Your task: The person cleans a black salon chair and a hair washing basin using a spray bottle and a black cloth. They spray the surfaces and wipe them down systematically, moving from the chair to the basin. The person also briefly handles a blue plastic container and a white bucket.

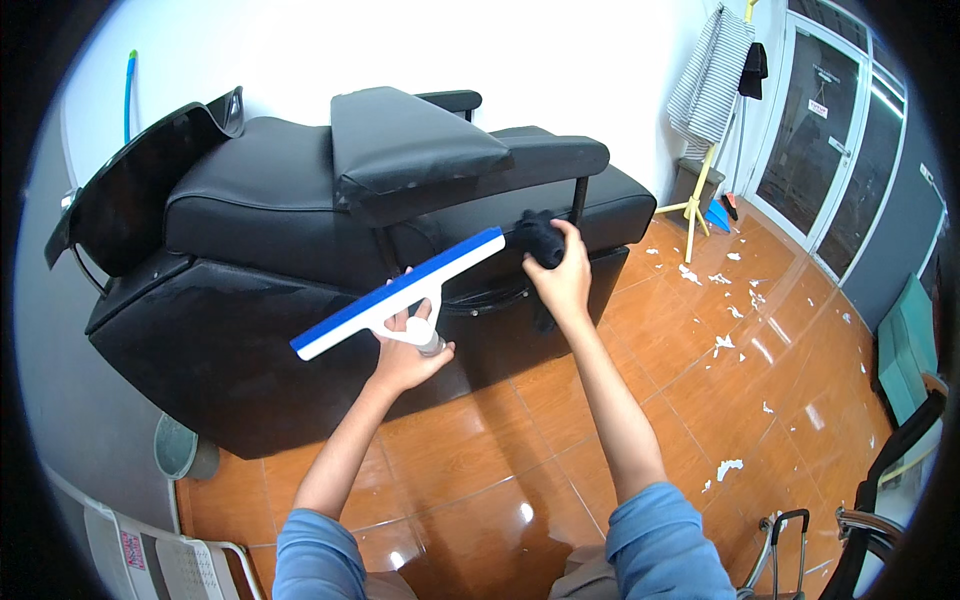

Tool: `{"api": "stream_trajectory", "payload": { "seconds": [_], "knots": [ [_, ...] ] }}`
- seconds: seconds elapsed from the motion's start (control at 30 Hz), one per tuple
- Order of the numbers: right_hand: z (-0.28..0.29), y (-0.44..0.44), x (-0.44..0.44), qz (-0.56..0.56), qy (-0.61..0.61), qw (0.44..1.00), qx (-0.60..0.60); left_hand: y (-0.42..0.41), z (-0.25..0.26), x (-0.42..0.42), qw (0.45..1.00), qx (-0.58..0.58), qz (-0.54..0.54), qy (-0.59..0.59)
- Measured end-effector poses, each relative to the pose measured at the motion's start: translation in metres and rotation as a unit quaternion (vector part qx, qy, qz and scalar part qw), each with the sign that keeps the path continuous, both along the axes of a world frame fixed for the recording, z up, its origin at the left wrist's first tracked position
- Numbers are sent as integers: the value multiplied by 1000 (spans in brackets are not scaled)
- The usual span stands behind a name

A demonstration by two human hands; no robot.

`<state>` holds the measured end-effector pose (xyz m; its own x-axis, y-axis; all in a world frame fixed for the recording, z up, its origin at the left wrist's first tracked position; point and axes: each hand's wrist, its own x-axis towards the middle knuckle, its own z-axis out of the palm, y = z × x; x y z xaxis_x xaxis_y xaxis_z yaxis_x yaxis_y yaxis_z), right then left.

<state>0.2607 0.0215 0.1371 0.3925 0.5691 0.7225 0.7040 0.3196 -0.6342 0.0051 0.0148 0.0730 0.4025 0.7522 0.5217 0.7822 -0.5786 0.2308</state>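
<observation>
My left hand grips a white window squeegee with a blue edge strip. Its long head slants up to the right, in front of the side of a black padded salon shampoo chair. In my right hand is a bunched black cloth, pinched between thumb and fingers. The cloth is close to the chair's seat, below the armrest; whether it touches the upholstery is hard to tell. A glossy black wash basin forms the chair's left end.
Scraps of white material litter the orange tiled floor at right. Beyond stand a yellow coat stand, a blue dustpan and a glass door. A grey bucket and white chair are at lower left.
</observation>
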Motion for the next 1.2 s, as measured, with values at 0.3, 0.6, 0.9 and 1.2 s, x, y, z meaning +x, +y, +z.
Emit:
{"api": "stream_trajectory", "payload": {
  "seconds": [0.3,0.6,0.9,1.2],
  "knots": [
    [-30,19,-41,-94,-113,989,-27,6,6,6,996,-75,-42,-29],
    [-49,12,-64,-69,-333,941,-2,14,-5,6,1000,22,-10,-16],
    [-31,30,14,-214,-163,958,-99,17,15,1,996,12,-68,-62],
    [-55,45,14,-43,186,964,-184,24,20,-3,982,-37,-143,-118]
  ]
}}
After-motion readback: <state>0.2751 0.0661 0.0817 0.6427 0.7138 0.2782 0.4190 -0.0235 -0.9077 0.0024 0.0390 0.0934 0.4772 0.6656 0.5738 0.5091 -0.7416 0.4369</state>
